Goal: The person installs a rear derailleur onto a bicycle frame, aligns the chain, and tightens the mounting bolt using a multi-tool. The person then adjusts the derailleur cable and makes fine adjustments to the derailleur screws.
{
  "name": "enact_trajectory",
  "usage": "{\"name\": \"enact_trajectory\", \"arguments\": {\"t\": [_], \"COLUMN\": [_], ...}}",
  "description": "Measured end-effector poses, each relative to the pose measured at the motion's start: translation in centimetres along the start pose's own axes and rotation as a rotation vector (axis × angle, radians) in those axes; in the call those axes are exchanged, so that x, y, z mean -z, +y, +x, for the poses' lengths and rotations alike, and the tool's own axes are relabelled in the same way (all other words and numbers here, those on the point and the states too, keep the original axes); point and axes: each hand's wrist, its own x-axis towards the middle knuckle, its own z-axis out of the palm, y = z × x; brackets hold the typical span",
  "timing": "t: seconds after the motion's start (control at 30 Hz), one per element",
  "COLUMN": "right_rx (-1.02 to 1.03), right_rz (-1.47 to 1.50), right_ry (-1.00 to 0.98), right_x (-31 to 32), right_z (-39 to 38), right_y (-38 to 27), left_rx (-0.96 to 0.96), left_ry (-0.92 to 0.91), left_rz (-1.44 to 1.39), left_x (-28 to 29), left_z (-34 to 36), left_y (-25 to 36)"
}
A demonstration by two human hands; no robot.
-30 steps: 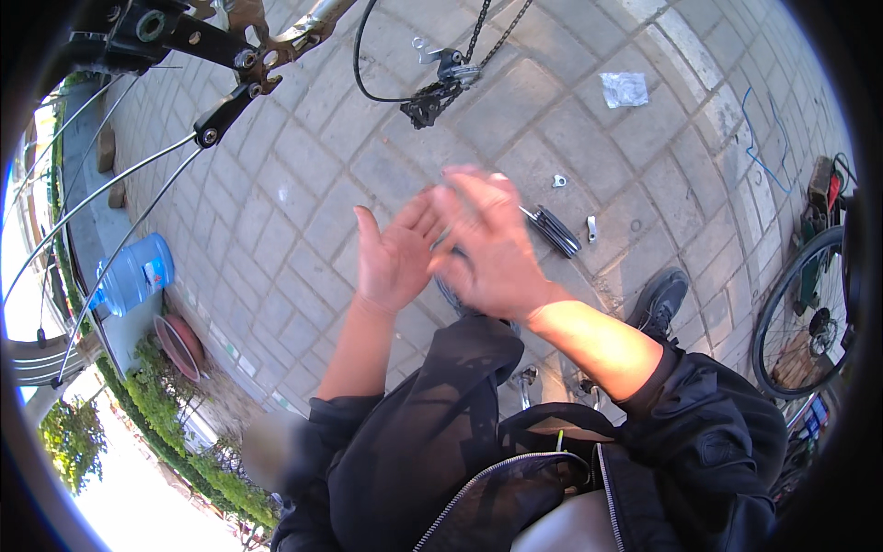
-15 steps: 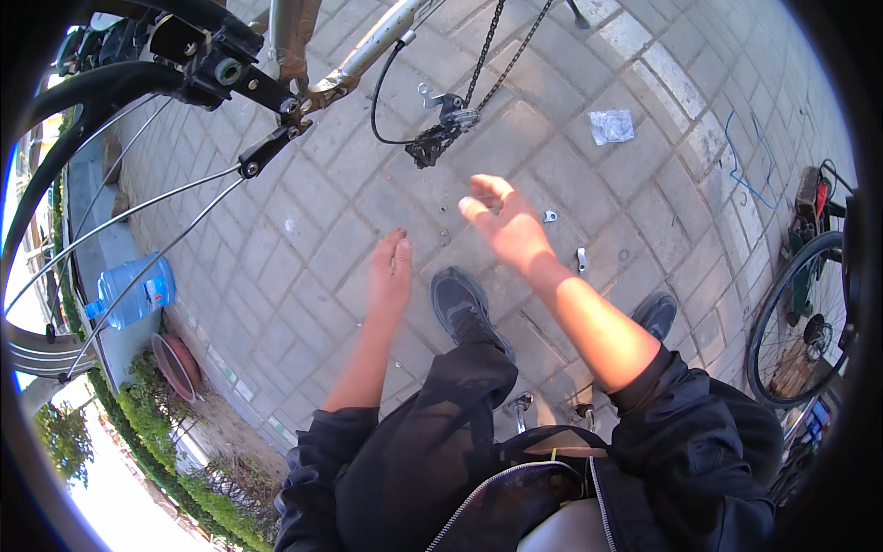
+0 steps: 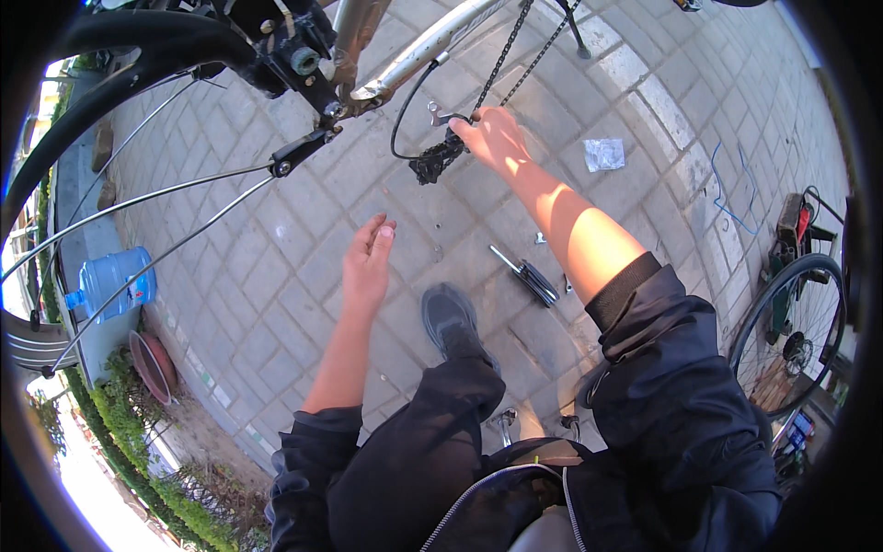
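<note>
Offers most open room on the near side of the derailleur (image 3: 437, 164): bare paving (image 3: 414, 239) down to the dark left shoe (image 3: 449, 317), and more paving to its near left, around the left hand (image 3: 366, 267). Narrows elsewhere: close on the derailleur's left, by the looping black cable (image 3: 397, 115); beyond its far side, by the silver frame tube (image 3: 423, 51); farther left of it, by a black linkage (image 3: 303, 155) with thin metal rods; off its far right, by two runs of chain (image 3: 501, 55). Includes also the folding tool (image 3: 533, 283), lying at the derailleur's near right, and a clear packet (image 3: 604, 155), well to its right.

Compared with half a second ago, brings the right hand (image 3: 495, 143) from near right of the derailleur up to its upper end. Keeps the left hand in much the same pose. Uncovers the folding tool, then hidden behind the right forearm (image 3: 570, 207).

Curls right thumb and fingers at the derailleur's upper end; cannot tell how firmly pinched, with fingertips partly hidden. Bends the left fingers loosely, thumb just beside them, well apart from the derailleur.

Runs the derailleur's long axis slantwise, lower end toward near left, upper end toward far right and the chain.
</note>
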Motion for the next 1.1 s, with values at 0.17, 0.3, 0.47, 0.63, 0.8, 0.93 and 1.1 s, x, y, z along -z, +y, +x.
{"name": "enact_trajectory", "arguments": {"t": [0.17, 0.3, 0.47, 0.63, 0.8, 0.93, 1.1], "right_rx": [-0.136, -0.071, 0.099, -0.007, -0.145, -0.195, -0.169], "right_rz": [-0.131, -0.004, 0.068, 0.588, 0.975, 1.078, 1.079], "right_ry": [-0.222, -0.270, -0.139, -0.314, -0.345, -0.218, -0.247], "right_x": [0.3, -1.1, -0.7, 1.7, 2.7, 4.0, 4.7], "right_z": [2.0, 1.9, -3.4, -9.3, -11.4, -11.7, -12.1], "right_y": [-1.2, -1.6, -5.0, -8.5, -10.0, -11.3, -13.4], "left_rx": [-0.071, -0.260, -0.420, -0.496, -0.750, -0.790, -0.764], "left_ry": [-0.005, -0.009, 0.063, 0.084, 0.238, 0.207, 0.309], "left_rz": [-0.075, -0.041, 0.170, 0.161, 0.204, 0.040, 0.038], "left_x": [-0.2, -1.7, -1.6, 0.0, 1.1, 1.9, 2.6], "left_z": [1.6, 2.4, -0.8, -7.3, -8.9, -8.5, -7.5], "left_y": [3.6, 5.6, 6.3, 10.8, 14.0, 16.0, 15.8]}}
